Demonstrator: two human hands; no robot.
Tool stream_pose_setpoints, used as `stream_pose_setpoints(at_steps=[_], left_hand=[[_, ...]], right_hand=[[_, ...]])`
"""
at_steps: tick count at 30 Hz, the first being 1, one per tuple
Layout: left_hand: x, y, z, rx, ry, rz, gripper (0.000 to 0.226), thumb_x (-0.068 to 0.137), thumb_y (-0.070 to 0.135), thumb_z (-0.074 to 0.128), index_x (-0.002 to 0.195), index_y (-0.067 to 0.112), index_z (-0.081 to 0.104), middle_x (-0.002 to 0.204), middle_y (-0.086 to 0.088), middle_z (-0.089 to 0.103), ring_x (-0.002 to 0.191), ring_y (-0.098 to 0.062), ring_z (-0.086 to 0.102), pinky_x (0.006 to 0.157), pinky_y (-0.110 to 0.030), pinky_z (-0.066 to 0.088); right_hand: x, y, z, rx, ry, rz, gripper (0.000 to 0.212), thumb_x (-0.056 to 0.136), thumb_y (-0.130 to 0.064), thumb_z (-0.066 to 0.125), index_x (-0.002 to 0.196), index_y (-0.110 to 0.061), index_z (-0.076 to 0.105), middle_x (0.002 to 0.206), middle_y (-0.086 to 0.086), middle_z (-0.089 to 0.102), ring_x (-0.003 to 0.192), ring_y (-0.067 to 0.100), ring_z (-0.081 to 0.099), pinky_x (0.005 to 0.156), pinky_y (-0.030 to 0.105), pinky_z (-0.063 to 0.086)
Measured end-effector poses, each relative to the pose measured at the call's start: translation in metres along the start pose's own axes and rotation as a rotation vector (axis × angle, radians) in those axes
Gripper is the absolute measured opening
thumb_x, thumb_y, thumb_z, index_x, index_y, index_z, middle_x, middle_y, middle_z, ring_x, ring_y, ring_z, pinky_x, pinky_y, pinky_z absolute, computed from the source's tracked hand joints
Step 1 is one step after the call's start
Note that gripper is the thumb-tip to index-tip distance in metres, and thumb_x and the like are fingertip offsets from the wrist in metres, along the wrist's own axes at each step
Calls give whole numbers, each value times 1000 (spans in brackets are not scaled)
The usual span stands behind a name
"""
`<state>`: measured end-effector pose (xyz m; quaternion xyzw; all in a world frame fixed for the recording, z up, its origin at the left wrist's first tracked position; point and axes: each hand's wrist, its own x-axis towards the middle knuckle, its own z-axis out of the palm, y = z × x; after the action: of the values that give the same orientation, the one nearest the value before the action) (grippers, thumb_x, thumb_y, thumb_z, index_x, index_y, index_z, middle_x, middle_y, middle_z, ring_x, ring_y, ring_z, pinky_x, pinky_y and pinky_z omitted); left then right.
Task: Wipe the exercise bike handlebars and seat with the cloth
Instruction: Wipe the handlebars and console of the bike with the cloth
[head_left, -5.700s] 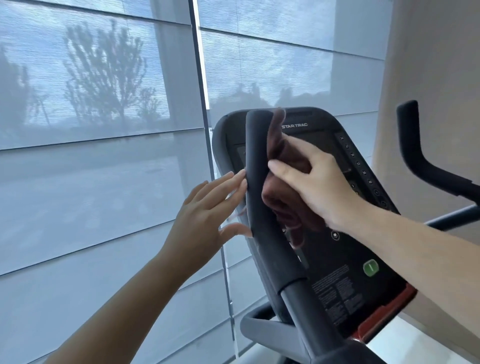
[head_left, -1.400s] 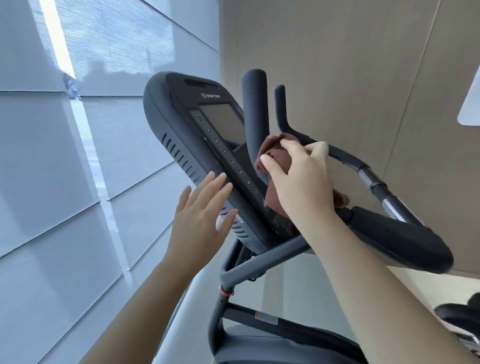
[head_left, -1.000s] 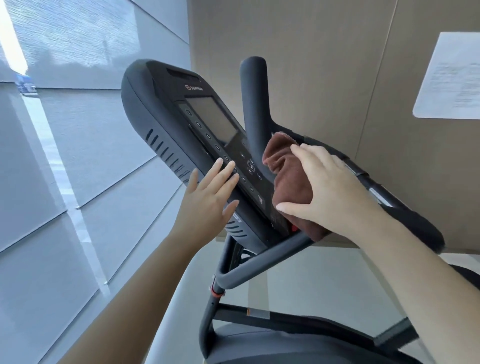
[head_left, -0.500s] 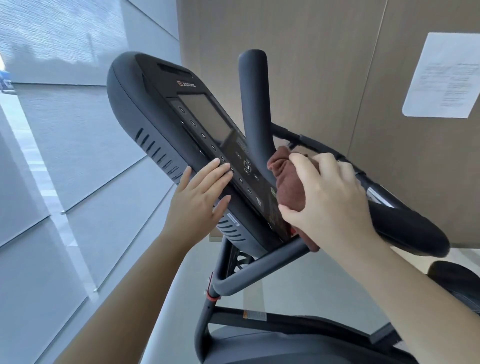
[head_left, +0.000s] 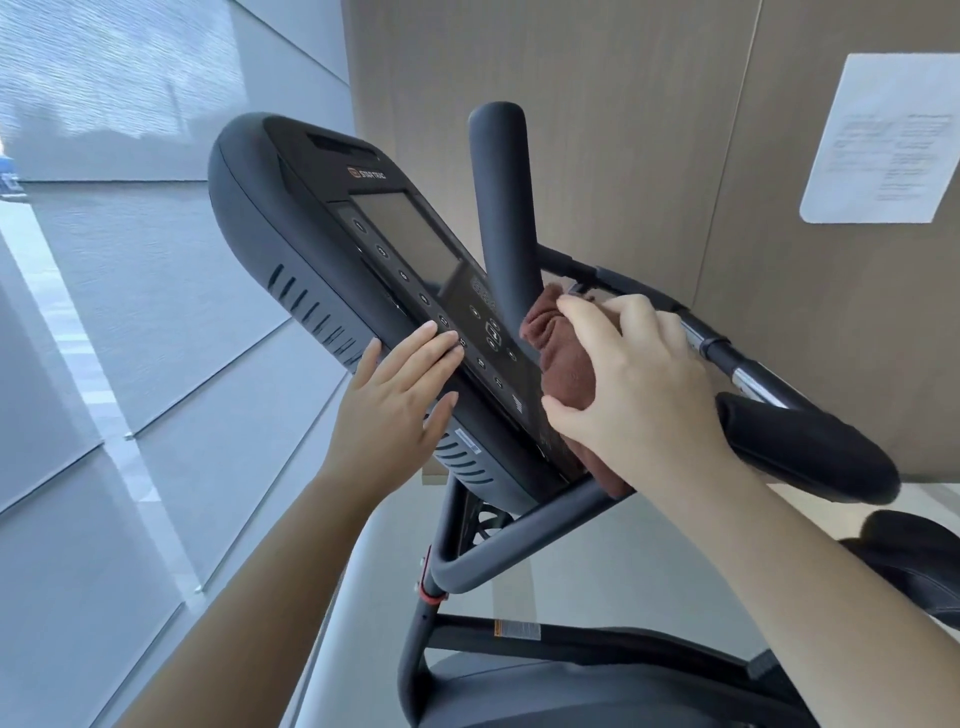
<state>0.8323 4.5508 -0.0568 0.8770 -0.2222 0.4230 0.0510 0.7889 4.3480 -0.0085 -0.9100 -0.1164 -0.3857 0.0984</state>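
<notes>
My right hand (head_left: 634, 384) grips a reddish-brown cloth (head_left: 563, 358) and presses it against the base of the upright black handlebar post (head_left: 501, 208), beside the console. My left hand (head_left: 397, 410) rests flat, fingers apart, on the lower left edge of the dark console (head_left: 322, 260). A padded black handlebar rest (head_left: 805, 452) sticks out to the right, joined to a metal bar (head_left: 727, 358) behind my right hand. The seat is not clearly in view.
A grey curved frame tube (head_left: 519, 535) runs under the console down to the bike body (head_left: 597, 691). Window blinds (head_left: 130, 312) fill the left side. A beige wall (head_left: 623, 130) with a white paper notice (head_left: 883, 140) stands close behind.
Since 5.7 s ago the view swung right from the window to the wall. My right hand carried the cloth down the post to its base; my left hand moved onto the console edge.
</notes>
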Motion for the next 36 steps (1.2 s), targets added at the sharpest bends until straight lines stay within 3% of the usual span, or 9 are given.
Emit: stream_pose_setpoints(at_steps=[4,12,15,17,20,25,29,32,36], left_hand=[[0,4,-4,2,-26,-5,43,90,29,39,122,8,57,131,-4,54,128,-23,40,103,-50,26],[4,41,-24,-74,81,-14,38,90,24,45,120,5,57,128,-10,55,124,-28,45,96,-54,38],[10,66,-32,-85,166,25,35,90,21,46,118,4,58,125,-14,56,123,-29,46,96,-51,39],[14,85,-35,-62,218,63,32,89,18,49,114,3,60,123,-16,57,121,-30,47,95,-50,40],[21,114,-34,-47,202,110,31,90,19,49,113,3,61,124,-14,57,122,-28,47,96,-47,38],[28,149,-20,-54,53,38,37,89,25,45,117,6,60,126,-9,57,126,-24,42,102,-43,30],[29,164,-9,-24,1,-30,38,88,27,44,116,6,60,126,-9,57,126,-24,42,104,-38,25],[27,172,-2,0,6,-91,38,88,25,45,117,5,59,128,-10,55,128,-24,40,103,-44,30],[30,182,-1,84,29,-120,35,89,23,45,113,3,60,124,-12,58,125,-26,43,99,-48,37]], right_hand=[[-9,21,-13,41,-96,-21,65,67,-29,69,126,-32,42,116,6,44,103,31,41,75,43,46],[1,59,-53,280,-255,-150,61,64,-22,64,118,-44,47,112,-6,46,104,20,47,88,34,41],[13,102,-72,366,-347,-121,61,59,-24,65,110,-53,48,109,-15,50,101,5,49,82,13,38],[21,124,-73,437,-468,-119,56,61,-28,65,107,-57,49,113,-21,53,106,0,50,85,14,38],[30,142,-60,580,-677,-189,54,64,-27,59,110,-53,53,118,-25,54,113,2,50,97,28,40],[52,165,-46,425,-856,-356,49,79,-14,69,124,-25,54,122,-4,60,103,8,55,94,24,43],[35,173,-47,549,-765,-377,46,80,-24,65,115,-51,52,116,-28,54,109,-3,50,90,16,40],[22,159,-30,505,-636,-426,52,79,-49,61,127,-40,45,119,-8,52,106,12,50,86,23,40],[11,155,-20,469,-445,-352,44,85,-38,53,128,-36,45,115,0,48,89,19,48,75,30,41]])
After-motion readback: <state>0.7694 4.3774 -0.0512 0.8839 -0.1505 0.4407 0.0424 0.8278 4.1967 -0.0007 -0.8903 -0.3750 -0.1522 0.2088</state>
